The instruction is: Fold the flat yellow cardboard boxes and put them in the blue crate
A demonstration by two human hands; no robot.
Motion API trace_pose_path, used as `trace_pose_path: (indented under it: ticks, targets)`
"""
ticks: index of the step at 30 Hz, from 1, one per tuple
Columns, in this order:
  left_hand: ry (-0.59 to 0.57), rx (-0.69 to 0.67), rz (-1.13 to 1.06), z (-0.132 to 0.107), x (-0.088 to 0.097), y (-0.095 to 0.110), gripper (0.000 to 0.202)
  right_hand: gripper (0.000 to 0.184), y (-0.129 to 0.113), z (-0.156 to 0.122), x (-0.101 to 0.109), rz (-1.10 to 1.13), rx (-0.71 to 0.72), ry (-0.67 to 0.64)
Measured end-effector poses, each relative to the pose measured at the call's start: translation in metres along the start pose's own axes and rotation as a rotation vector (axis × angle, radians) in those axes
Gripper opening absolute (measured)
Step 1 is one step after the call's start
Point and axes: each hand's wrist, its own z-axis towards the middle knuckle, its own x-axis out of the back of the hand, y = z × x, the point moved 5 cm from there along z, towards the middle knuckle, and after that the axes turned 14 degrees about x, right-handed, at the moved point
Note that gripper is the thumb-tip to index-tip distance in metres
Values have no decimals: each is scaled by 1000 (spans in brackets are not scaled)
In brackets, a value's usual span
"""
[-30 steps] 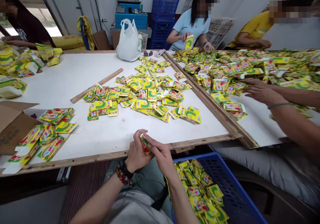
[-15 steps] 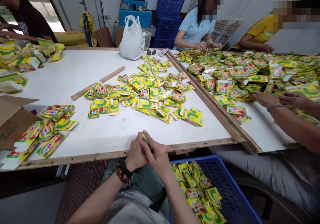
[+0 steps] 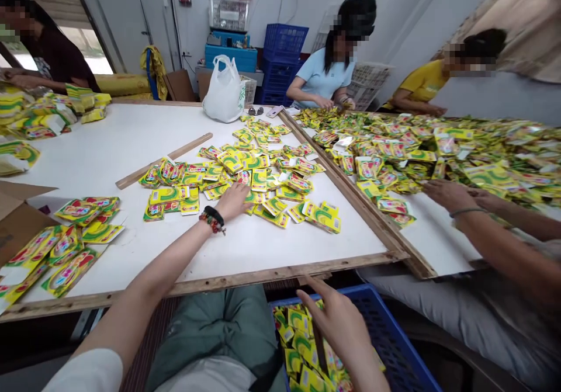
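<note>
A loose pile of yellow-green packets (image 3: pixel 258 170) lies in the middle of the white table (image 3: pixel 131 141). My left hand (image 3: pixel 234 199), with a beaded bracelet and a dark band at the wrist, reaches out to the pile's near edge, its fingers lying on the packets. My right hand (image 3: pixel 337 322) hovers over the blue crate (image 3: pixel 394 345) beside my lap, fingers apart and holding nothing. The crate holds several of the same packets (image 3: pixel 302 339).
A wooden stick (image 3: pixel 164 161) lies left of the pile. More packets (image 3: pixel 70 246) and a cardboard box (image 3: pixel 17 217) sit near left. A white plastic bag (image 3: pixel 225 91) stands at the far edge. A co-worker's hands (image 3: pixel 447 196) sort packets on the adjoining table at right.
Both hands were together at the table's front edge, folding one packet. Now the left hand has reached out to the pile and the right has dropped over the blue crate, empty.
</note>
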Motion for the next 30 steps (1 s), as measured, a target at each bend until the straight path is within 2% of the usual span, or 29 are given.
trace_pose_path:
  ticks: [2, 3, 5, 7, 10, 13, 15, 17, 18, 20, 23, 25, 27, 29, 30]
  targets:
    - [-33, -25, 9, 22, -8, -3, 38, 44, -12, 15, -7, 97, 71, 44]
    - [-39, -36, 11, 26, -11, -4, 34, 44, -18, 24, -12, 151, 97, 61]
    - [-34, -48, 6, 17, -10, -3, 28, 44, -30, 42, -20, 258, 133, 110]
    - [-21, -54, -18, -9, -4, 0, 26, 48, -39, 57, -22, 371, 160, 210]
    - [-21, -58, -96, -68, 2, 11, 36, 55, -50, 70, -20, 604, 167, 341]
    - [-11, -44, -376, -126, -5, 24, 48, 47, -68, 72, -24, 821, 159, 255]
    - [84, 10, -491, -153, -15, 29, 56, 46, -79, 70, -28, 866, 131, 194]
    - [186, 112, -500, -168, -27, 29, 72, 48, -84, 67, -32, 894, 71, 201]
    - [228, 165, -495, -171, -33, 29, 73, 48, -84, 66, -34, 927, 39, 220]
    - [289, 209, -504, -174, -41, 30, 58, 47, -87, 66, -38, 1048, 23, 226]
    - [354, 100, -530, -174, -43, 35, 38, 40, -95, 65, -43, 1241, 42, 148]
    - [364, 9, -550, -174, -41, 38, 42, 37, -99, 62, -42, 1268, 41, 120]
    - [364, -23, -604, -175, -38, 38, 58, 36, -102, 58, -40, 1215, 71, 118]
    - [289, 19, -659, -174, -38, 37, 68, 39, -106, 55, -39, 1150, 127, 111]
    - [225, 62, -666, -172, -40, 36, 66, 40, -107, 54, -39, 1119, 144, 118]
